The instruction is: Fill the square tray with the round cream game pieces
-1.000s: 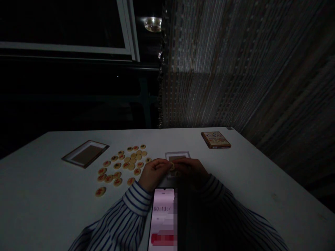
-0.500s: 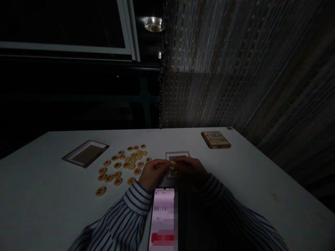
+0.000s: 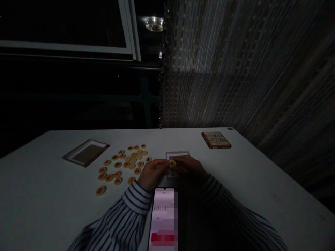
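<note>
Head view, piece (image 3: 172, 163): marked face shows fuller than a second ago.
Left hand (image 3: 151, 172), right hand (image 3: 192, 168): close together, fingertips pinching it over the tray (image 3: 178, 153).

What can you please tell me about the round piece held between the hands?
The round piece is a pale, woody disc; a dark character marks the side facing the camera. Tilted up, it is held by the left hand and the right hand, appearing over a tray. Its back is hidden.
</note>
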Motion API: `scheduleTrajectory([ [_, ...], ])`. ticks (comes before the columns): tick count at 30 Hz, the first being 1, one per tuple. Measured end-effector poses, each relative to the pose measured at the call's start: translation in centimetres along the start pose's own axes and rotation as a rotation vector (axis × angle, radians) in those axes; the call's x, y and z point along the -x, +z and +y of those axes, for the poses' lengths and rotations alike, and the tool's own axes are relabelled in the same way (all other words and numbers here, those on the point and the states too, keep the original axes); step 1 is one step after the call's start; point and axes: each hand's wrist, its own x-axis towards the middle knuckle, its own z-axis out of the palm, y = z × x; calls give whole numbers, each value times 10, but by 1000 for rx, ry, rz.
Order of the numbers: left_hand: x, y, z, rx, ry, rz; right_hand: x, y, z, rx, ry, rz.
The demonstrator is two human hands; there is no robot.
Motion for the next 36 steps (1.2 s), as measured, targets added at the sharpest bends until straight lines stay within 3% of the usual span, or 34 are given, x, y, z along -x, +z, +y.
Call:
scheduleTrajectory([
  [14,-1,-1,-2,18,-11,-9,0,4,8,220,-37,-96],
  [20,-3,-6,-1,18,15,56,1,1,7,294,-77,-18],
  [29,-8,-14,-9,-371,161,191,-5,-11,1,326,-85,-32],
  [33,-10,-15,-18,-501,166,152,-11,-19,-1,329,-59,-80],
  [36,-12,-16,-26,-558,199,97,-16,-23,1,348,-32,-189],
])
